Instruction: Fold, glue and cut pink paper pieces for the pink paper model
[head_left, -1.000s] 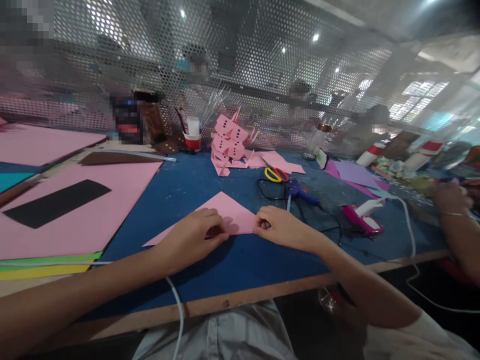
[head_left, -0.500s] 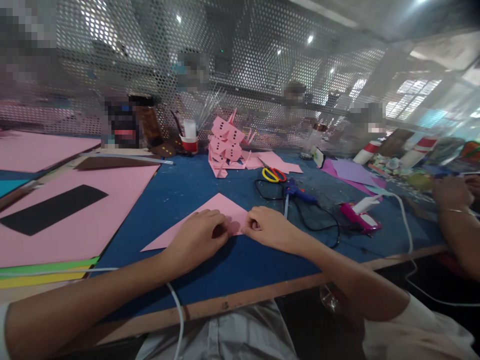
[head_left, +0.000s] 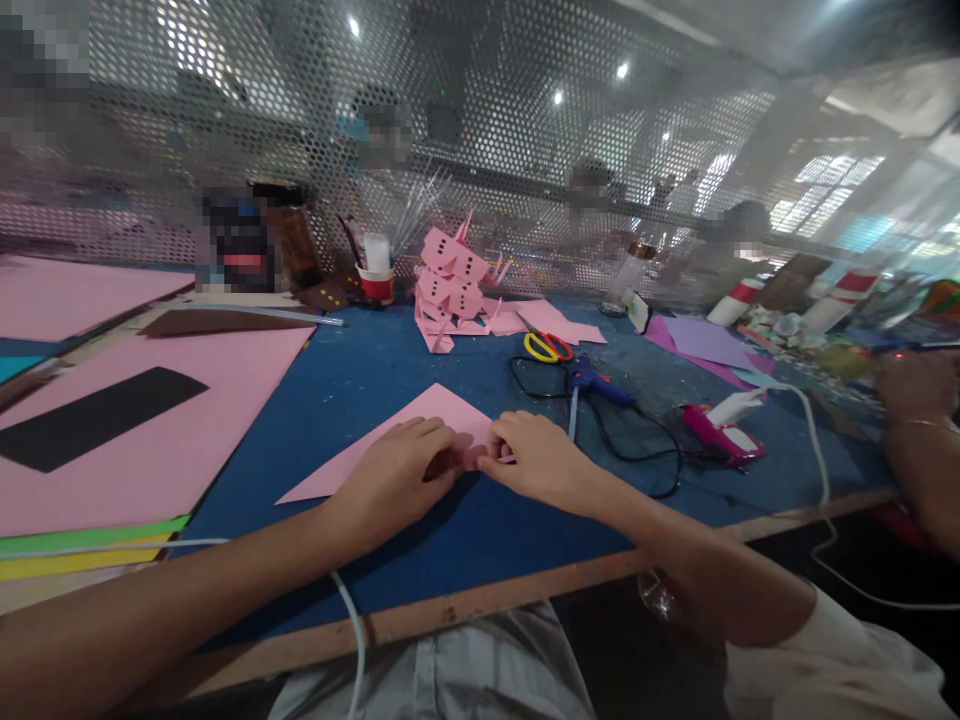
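A folded sheet of pink paper (head_left: 427, 415) lies on the blue tabletop with its peak pointing away from me and a long corner out to the left. Curled over its near edge, my left hand (head_left: 405, 470) presses on the paper, thumb and fingers close together. My right hand (head_left: 532, 455) pinches the paper's right part, and a bit of pink shows beneath its fingers. The two hands almost meet at the near edge. Part of the paper is hidden under them.
Beyond the paper stand a cut pink paper figure (head_left: 450, 285) and scissors (head_left: 547, 347). A blue glue gun (head_left: 600, 382) with a black cord lies right, near a magenta device (head_left: 724, 435). Large pink sheets (head_left: 247, 400) lie left. Another person's hand (head_left: 915, 385) is at far right.
My right hand's thumb and fingers have shifted slightly left along the near edge, closer to my left hand. My left hand and the paper stay nearly in place.
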